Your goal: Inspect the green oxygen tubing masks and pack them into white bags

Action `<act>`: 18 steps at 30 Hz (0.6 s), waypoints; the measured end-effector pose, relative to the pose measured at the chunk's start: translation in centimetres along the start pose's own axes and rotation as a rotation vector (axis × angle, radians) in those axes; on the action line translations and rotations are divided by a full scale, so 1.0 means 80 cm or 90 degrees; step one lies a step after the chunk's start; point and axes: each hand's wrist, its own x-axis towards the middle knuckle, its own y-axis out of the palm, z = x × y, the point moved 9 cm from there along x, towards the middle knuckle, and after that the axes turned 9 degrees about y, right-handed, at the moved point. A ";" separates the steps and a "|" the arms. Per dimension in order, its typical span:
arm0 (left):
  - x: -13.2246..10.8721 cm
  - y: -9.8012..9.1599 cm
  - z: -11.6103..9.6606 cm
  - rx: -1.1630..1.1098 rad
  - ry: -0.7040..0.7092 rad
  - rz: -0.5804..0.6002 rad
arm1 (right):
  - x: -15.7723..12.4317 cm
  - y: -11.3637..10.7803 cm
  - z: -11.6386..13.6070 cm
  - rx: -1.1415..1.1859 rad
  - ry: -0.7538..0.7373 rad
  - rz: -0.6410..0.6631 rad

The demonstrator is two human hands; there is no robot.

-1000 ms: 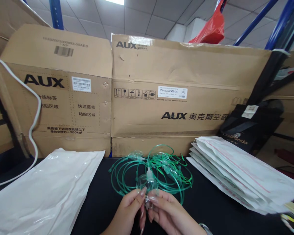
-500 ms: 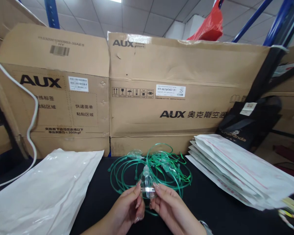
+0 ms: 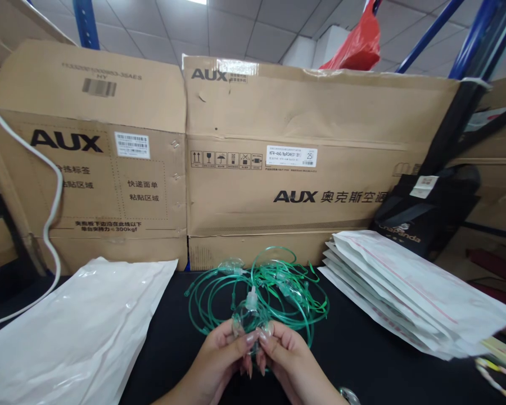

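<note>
Between my two hands is a clear plastic oxygen mask (image 3: 249,315) with a pale connector at its top. My left hand (image 3: 227,346) grips its left side, and my right hand (image 3: 280,346) grips its right side. Both thumbs meet at the lower middle of the mask, covering the metal nose strip there. Just beyond lies a loose heap of green tubing (image 3: 213,298) with more clear masks in it, including one mask (image 3: 231,265) at the back. Bright green straps (image 3: 318,306) tangle on the heap's right side.
A white plastic mailer (image 3: 80,315) lies at left. Several white mailers (image 3: 405,287) are stacked at right, near a black bag (image 3: 417,208). Large cardboard boxes (image 3: 320,118) stand behind the black tabletop (image 3: 354,365). A white cable (image 3: 53,219) hangs at left.
My hands have come closer together on the mask, and the thumbs now meet over its middle. The metal strip that showed between them is now covered. The view has shifted slightly.
</note>
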 end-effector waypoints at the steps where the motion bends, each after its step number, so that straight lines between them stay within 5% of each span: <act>1: 0.000 -0.001 0.000 -0.006 0.003 -0.002 | 0.000 0.001 -0.001 0.001 -0.001 0.005; 18: 0.002 -0.007 -0.002 0.054 0.052 -0.015 | 0.001 0.010 0.000 0.036 0.031 0.028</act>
